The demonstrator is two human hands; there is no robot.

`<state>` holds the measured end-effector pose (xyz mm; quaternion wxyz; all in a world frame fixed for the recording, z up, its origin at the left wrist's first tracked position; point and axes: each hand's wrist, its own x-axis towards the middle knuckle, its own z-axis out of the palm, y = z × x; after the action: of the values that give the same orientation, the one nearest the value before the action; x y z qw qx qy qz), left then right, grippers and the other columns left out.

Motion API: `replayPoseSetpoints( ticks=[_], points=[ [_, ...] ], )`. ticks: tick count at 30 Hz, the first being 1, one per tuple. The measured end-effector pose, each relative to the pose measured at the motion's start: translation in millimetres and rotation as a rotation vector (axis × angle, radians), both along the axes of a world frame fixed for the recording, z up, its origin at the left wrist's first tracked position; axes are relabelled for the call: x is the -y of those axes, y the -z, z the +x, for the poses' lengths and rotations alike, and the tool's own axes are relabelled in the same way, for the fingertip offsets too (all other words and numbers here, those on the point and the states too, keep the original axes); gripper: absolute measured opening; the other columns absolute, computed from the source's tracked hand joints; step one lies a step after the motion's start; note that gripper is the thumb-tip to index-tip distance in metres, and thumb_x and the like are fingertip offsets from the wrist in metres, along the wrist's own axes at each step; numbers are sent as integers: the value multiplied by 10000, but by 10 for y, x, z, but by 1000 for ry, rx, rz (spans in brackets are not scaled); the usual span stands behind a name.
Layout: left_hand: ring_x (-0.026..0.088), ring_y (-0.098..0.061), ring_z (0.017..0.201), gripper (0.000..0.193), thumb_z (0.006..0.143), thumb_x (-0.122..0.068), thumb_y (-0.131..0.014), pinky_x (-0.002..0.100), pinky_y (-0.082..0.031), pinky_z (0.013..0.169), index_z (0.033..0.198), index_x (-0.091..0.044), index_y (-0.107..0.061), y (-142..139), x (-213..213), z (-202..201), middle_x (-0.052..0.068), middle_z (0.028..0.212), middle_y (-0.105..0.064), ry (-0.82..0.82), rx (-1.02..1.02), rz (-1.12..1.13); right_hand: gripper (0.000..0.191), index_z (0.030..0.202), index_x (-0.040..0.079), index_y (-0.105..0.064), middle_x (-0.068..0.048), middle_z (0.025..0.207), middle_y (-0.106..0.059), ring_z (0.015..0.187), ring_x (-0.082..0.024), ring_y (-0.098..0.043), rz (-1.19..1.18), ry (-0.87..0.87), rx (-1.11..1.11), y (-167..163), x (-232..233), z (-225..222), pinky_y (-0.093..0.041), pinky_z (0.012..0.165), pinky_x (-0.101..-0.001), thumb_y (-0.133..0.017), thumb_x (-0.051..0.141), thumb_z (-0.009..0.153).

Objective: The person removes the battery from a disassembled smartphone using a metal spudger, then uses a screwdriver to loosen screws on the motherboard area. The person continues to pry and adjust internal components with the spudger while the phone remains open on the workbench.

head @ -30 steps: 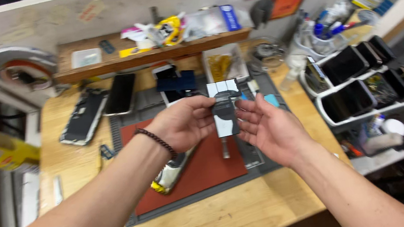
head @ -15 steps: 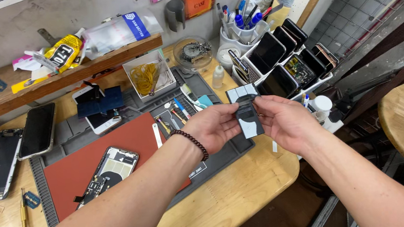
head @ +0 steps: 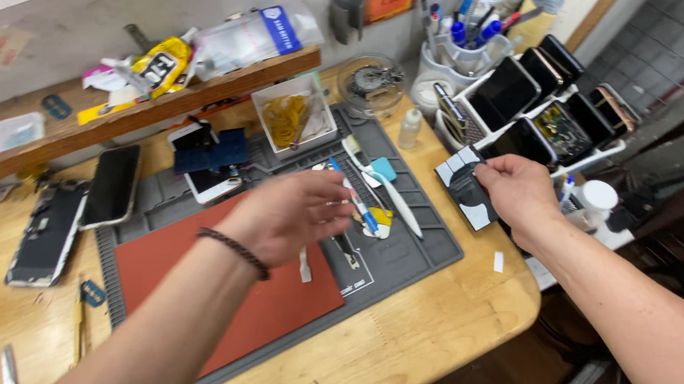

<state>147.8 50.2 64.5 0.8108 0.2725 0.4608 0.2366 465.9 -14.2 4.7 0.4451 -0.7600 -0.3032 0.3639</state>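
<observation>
Right hand pinching black phone part at table's right edge; left hand loosely open, empty, over grey mat; risks slipping floorwards.

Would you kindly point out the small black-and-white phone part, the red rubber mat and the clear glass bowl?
small black-and-white phone part [head: 467, 191], head view, its middle.
red rubber mat [head: 273, 305], head view, its bare lower right area.
clear glass bowl [head: 371, 87], head view, its rim.
</observation>
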Motion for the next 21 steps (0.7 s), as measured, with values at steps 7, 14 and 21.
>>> replayPoseSetpoints(
  ticks=[7, 14, 21],
  points=[
    [233, -684, 997, 275, 922, -134, -599, 401, -583, 928, 1181, -43, -619, -158, -180, -1205, 69, 1001, -693, -385, -130, 51, 239, 1034, 65, -807, -138, 917, -776, 833, -281, -725, -153, -117, 683, 49, -41, -60, -549, 783, -389, -753, 268, 921],
    [250, -701, 924, 423, 865, -140, -725, 378, -594, 821, 1260, 0, -667, -73, 257, -1534, 125, 1073, -716, -137, -870, 463, 248, 1113, 75, -780, -142, 974, -767, 912, -338, -732, 52, -292, 879, -357, -172, -504, -569, 829, -455, -708, 246, 947],
    [208, -699, 905, 577, 856, -143, -725, 352, -582, 771, 1395, -49, -544, 84, 816, -1802, 112, 1081, -697, -132, -1115, 606, 783, 1411, 64, -538, -168, 1403, -580, 1332, -332, -503, 387, -1091, 830, -554, -226, -1908, -420, 1108, -408, -847, 172, 700]
  ],
)
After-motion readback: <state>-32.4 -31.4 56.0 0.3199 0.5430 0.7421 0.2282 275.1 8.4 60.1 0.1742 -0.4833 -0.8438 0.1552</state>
